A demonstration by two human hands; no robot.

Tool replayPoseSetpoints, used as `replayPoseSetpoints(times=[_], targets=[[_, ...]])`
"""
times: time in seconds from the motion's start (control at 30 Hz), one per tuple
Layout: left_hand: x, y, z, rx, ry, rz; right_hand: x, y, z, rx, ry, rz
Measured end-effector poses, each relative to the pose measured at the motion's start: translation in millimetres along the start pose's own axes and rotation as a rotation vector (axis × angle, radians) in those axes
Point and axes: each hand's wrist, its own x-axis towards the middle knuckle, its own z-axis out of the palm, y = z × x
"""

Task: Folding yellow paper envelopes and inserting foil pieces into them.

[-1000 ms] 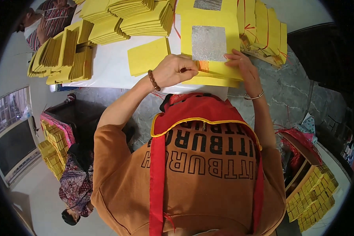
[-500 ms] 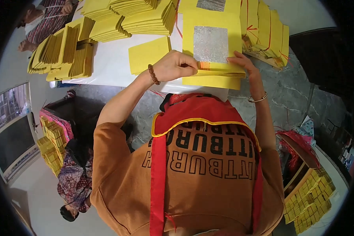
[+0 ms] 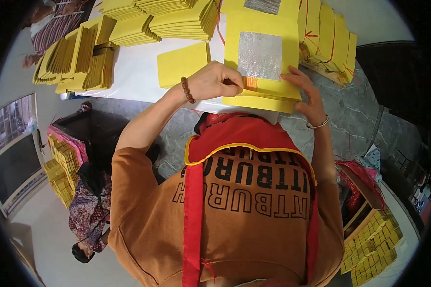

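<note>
A stack of yellow paper sheets (image 3: 230,56) lies in front of me at the table's near edge, a silver foil square (image 3: 260,53) on its top sheet. Several sheets are folded over at the near side into a yellow flap (image 3: 275,91) with an orange mark (image 3: 250,83). My left hand (image 3: 221,81) is closed at the flap's left end, its fingertips pinching the paper. Over at the right edge rests my right hand (image 3: 309,93), fingers stretched and thumb apart, touching the stack. Left of my left hand lies a folded yellow paper piece (image 3: 183,64).
Folded yellow paper bundles (image 3: 179,21) cover the far left of the white table (image 3: 134,71). Bundles tied with red string (image 3: 326,40) stand at the far right. Yellow stacks (image 3: 373,246) sit behind on the right. Another person (image 3: 88,213) is at lower left, and one more (image 3: 57,26) at upper left.
The folded flap now lies lower and shows more of its upper face. My right hand has slid slightly toward me, its thumb now visible at the near corner. The left hand keeps its pinch.
</note>
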Motion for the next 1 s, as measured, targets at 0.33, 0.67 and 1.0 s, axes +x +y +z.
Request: replayPoseSetpoints(times=[0.33,0.67,1.0], targets=[[5.3,-1.0,-3.6,-0.097,-0.003,-0.041,3.8,-2.1,-3.8,-0.008,-0.029,-0.054],[-6.3,-7.0,-3.8,0.501,0.243,0.418,6.3,6.4,7.7,-0.125,0.160,-0.150],[-33.3,-1.3,12.0,0.815,0.468,0.572,-0.5,-34.1,1.9,-0.470,0.059,-0.335]])
